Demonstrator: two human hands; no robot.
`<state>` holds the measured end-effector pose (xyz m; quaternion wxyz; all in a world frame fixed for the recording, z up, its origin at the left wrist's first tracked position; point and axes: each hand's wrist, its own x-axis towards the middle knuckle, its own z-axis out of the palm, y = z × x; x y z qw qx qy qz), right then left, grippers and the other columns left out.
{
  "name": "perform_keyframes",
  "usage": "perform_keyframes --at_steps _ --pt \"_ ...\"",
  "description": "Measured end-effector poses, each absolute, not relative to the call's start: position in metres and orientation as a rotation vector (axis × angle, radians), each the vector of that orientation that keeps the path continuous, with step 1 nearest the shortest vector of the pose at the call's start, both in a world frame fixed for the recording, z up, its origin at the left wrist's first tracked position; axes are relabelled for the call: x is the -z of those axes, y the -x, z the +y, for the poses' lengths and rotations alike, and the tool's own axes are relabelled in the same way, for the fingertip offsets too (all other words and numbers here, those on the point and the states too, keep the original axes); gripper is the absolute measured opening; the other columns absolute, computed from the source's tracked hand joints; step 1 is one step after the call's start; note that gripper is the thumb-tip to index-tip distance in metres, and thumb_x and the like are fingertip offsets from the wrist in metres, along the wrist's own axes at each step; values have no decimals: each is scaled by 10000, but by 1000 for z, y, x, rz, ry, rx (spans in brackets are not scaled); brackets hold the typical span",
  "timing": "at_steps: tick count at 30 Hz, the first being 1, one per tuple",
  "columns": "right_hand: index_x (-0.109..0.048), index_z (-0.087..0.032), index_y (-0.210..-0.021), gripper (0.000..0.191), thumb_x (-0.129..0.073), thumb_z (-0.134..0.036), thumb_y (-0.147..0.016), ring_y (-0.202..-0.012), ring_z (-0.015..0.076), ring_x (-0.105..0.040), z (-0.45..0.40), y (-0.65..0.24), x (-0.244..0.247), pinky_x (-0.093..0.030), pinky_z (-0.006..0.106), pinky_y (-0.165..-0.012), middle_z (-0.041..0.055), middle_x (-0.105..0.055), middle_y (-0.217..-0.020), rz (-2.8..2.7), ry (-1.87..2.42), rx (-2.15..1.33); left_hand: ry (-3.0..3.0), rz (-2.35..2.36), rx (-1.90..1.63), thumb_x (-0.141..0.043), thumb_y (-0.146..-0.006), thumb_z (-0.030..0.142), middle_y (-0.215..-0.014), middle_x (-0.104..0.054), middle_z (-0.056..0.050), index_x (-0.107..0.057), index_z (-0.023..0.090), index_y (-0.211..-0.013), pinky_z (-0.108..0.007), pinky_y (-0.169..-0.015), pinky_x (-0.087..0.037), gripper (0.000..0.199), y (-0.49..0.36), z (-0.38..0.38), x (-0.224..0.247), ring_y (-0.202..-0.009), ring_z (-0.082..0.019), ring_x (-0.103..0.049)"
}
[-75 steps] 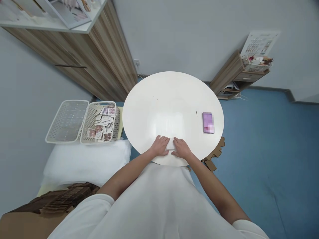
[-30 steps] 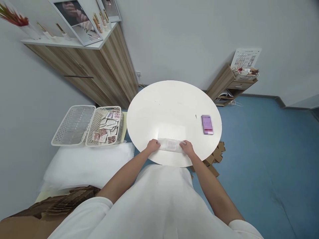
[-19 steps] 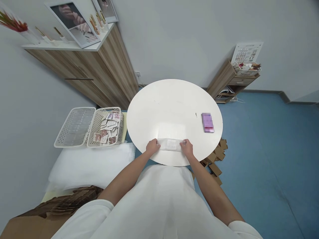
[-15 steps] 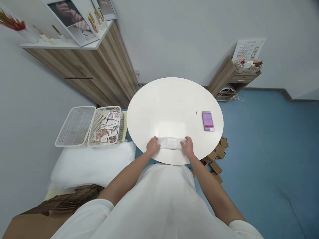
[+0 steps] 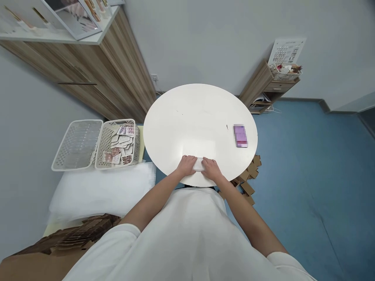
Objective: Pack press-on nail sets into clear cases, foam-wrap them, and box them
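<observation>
Near the front edge of the white oval table (image 5: pixel 199 121), a small packet in white foam wrap (image 5: pixel 199 164) lies between my hands. My left hand (image 5: pixel 186 165) closes over its left end, fingers pressed together on the wrap. At the other end my right hand (image 5: pixel 211 169) grips it the same way. Only a short middle stretch of the wrap shows; both ends are hidden under my fingers, and the contents are covered.
A purple, pixelated flat item (image 5: pixel 240 136) lies at the table's right. Left of the table are a white basket (image 5: pixel 135 146) of small printed packs, an upright-sided empty-looking basket (image 5: pixel 76 145), white foam sheets (image 5: pixel 102 189) and brown cardboard (image 5: pixel 43 265). Cardboard boxes (image 5: pixel 247 189) lie on the floor.
My hands have moved inward toward each other, bringing the wrap's outstretched ends in over the middle. The view has shifted slightly, so the surroundings sit a little higher and further left.
</observation>
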<state>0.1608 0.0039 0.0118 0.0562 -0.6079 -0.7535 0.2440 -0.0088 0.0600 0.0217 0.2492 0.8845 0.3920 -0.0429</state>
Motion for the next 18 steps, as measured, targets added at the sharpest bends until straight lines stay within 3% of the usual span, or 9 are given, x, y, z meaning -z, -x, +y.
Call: perform_keyframes --at_steps 5,8,13,18 --pt "-462 -185 -1018 399 -583 -226 -640 -1010 249 -489 -2 -158 -21 -310 388 -880 108 -540 -1097 -2246 1895 -808 -2409 1023 117 -630 -586 368 -1025 -535 -108 -510 182 -1025 -428 -914 -231 492 14 56 -31 -1030 -295 -429" --pt "-483 -207 -1020 386 -584 -257 -650 -996 234 -496 0 -161 -26 -307 377 -883 69 -562 -1044 -2200 1911 -897 -2402 1014 99 -618 -593 421 -1094 -492 -98 -544 206 -995 -422 -920 -239 462 16 59 -36 -1101 -306 -365" --pt "-549 -224 -1012 326 -570 -330 -705 -1119 256 -415 13 -172 -36 -277 407 -921 73 -510 -1165 -2146 1910 -928 -2279 1022 157 -453 -735 515 -1132 -478 -90 -505 243 -1121 -400 -882 -298 475 22 66 -40 -1060 -272 -418" --pt "-583 -256 -998 296 -493 -424 -771 -947 212 -517 30 -182 -41 -343 372 -854 48 -578 -1043 -1957 1857 -1175 -2029 1035 -45 -339 -828 464 -1078 -564 -57 -508 227 -1113 -301 -835 -352 407 38 75 -37 -983 -205 -497"
